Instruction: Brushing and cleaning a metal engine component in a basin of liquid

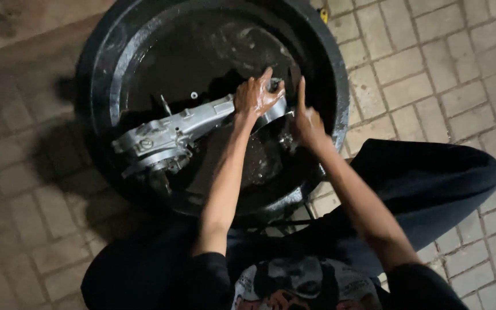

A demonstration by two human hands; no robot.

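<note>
A long silver metal engine casing point(170, 133) lies across a big round black tub point(101, 69) that holds dark, wet liquid. My left hand point(255, 96) is wet and grips the right end of the casing. Just to the right, my right hand point(305, 123) is also wet, with one finger pointing up and the other fingers curled at the casing's lower right edge. Whether it holds anything there I cannot tell. Both forearms reach from the bottom of the view into the tub.
The tub stands on grey paving bricks point(431, 69). My dark trouser legs point(431, 183) flank the tub's near rim. A small yellow object point(324, 14) lies on the paving past the tub's far right edge.
</note>
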